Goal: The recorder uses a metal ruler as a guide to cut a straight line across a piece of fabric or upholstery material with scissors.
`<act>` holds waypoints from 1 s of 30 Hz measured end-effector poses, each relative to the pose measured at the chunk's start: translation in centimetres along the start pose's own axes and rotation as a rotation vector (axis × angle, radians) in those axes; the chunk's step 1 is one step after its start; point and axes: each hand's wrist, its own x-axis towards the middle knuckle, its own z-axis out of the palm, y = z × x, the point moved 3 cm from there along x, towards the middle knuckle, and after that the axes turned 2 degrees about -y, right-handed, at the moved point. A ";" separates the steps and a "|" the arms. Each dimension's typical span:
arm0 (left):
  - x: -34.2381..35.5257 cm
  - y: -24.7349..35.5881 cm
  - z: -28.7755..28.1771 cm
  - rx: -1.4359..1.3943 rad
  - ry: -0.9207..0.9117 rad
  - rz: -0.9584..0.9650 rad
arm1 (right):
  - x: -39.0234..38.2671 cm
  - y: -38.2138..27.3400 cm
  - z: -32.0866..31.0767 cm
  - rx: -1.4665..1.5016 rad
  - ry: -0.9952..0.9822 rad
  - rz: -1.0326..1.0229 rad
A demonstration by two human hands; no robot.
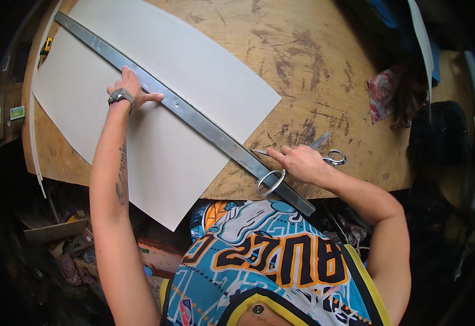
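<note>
A large off-white sheet (183, 146) lies on the worn wooden table, with a long metal straightedge (210, 133) running diagonally across it and past the table's near edge. My left hand (131, 89) rests on the straightedge, thumb and fingers spread, a watch on the wrist. My right hand (297, 163) is closed over the middle of a spread-apart pair of scissors (335, 158). One blade tip points left beside the straightedge, near the sheet's edge; the other blade points up and right. One handle loop overlaps the straightedge. The scissors' pivot is hidden under my hand.
A yellow and black tape measure (45, 46) sits at the table's left edge. Red patterned cloth (381, 98) and a dark bag (441, 133) are at the right. Scraps and boards (58, 231) clutter the area below the table at the left.
</note>
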 end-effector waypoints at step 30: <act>8.0 -7.5 5.2 -0.679 0.538 -0.118 | -1.6 -5.3 12.5 0.520 0.571 0.368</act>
